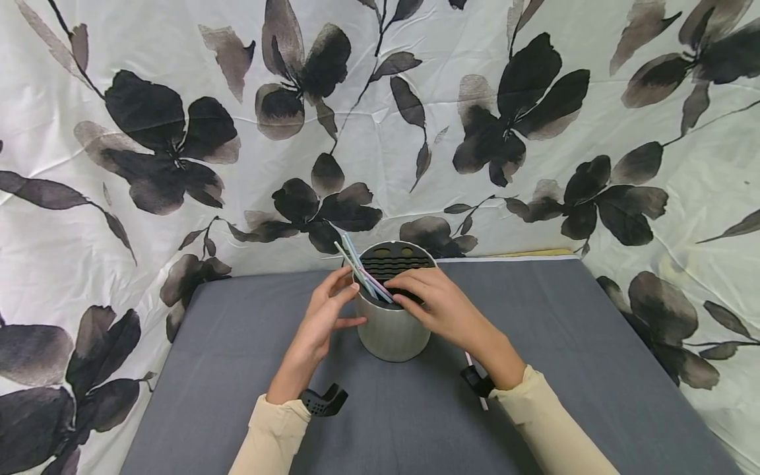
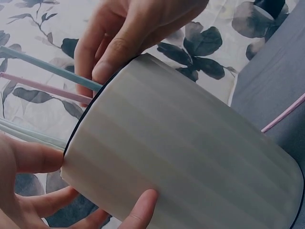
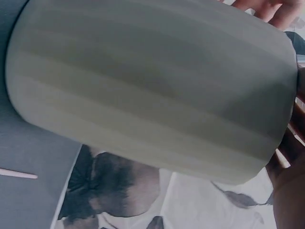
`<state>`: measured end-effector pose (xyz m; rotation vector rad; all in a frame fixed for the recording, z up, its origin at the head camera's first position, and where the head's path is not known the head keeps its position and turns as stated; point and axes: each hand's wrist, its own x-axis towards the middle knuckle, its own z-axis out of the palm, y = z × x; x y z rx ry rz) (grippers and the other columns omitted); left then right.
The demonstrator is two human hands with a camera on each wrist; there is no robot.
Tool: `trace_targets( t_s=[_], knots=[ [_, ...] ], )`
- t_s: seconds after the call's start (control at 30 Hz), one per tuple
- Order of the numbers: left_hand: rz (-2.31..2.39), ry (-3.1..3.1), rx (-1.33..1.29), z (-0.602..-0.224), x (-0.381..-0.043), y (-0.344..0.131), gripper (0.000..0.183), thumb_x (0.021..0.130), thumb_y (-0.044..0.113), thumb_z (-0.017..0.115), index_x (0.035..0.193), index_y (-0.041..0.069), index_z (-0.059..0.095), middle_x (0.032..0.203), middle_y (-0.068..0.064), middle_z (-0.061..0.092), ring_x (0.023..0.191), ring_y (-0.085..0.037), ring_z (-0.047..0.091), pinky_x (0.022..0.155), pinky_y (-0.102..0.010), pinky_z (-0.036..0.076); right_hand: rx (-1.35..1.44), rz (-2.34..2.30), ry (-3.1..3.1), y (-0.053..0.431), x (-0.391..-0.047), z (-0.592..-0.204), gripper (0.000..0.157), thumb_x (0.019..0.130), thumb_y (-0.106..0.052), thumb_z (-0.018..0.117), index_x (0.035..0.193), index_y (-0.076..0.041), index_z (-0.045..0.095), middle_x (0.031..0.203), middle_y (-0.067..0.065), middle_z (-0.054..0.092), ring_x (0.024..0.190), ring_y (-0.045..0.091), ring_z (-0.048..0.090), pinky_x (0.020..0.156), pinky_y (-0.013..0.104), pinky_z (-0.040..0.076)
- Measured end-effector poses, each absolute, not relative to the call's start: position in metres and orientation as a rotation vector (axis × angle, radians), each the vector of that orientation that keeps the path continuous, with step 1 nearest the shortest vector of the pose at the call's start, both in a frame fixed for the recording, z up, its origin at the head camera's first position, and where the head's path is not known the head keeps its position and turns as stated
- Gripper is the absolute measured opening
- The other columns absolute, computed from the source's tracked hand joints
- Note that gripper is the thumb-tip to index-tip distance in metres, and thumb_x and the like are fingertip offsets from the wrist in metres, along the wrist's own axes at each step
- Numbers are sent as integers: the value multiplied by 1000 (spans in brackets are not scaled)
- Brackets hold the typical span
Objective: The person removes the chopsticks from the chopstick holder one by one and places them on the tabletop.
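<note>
Nearest the camera, at the bottom of the head frame, are your cream sleeves [image 1: 274, 432], with a black wrist mount [image 1: 324, 400] just beyond the left cuff. The pale, round container [image 1: 394, 336] stands upright at the middle of the frame, on the grey cloth [image 1: 208, 369]; a dark slotted insert [image 1: 392, 265] sits within its rim.

Several thin pastel sticks [image 1: 359, 269] lean out of the container toward the upper left, apparently because the rim props them. Your left hand [image 1: 317, 313] is at the container's left side, fingers spread wide, touching rim and wall; that placement probably steadies it. Your right hand [image 1: 436, 300] comes over the rim from the right, its thumb and fingers narrow beside the sticks' lower parts. Whether they pinch one, you cannot tell from these views; reaching from above likely gives them room inside the rim.

A loose pink stick [image 2: 283, 113] lies on the cloth, at the right edge of the left wrist frame, apart from the container.
</note>
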<state>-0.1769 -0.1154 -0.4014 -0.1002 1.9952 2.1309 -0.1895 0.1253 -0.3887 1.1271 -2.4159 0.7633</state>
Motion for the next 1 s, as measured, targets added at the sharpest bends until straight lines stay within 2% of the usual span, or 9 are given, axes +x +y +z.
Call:
trace_targets(
  t_s=[0.47, 0.77, 1.0],
  knots=[
    [2132, 1997, -109, -401, -177, -115, 55, 108, 20, 56, 160, 19, 39, 162, -16, 38, 145, -41, 44, 94, -58, 65, 1102, 767, -2613, 116, -192, -372, 21, 99, -16, 73, 119, -20, 78, 114, -6, 78, 105, 16, 71, 105, 47, 52],
    [2130, 1998, -104, -399, -175, -114, 56, 108, 20, 55, 161, 19, 38, 163, -16, 36, 147, -41, 43, 94, -57, 65, 1160, 855, -2560, 117, -198, -373, 14, 96, -13, 75, 109, -16, 79, 102, -3, 79, 83, 11, 68, 89, 40, 55],
    [2134, 1996, -104, -399, -175, -113, 54, 108, 20, 55, 160, 19, 40, 162, -15, 37, 145, -41, 43, 94, -57, 65, 1100, 915, -2550, 117, -196, -377, 15, 98, -13, 73, 113, -15, 78, 105, -3, 79, 86, 12, 67, 88, 39, 55]
  ],
)
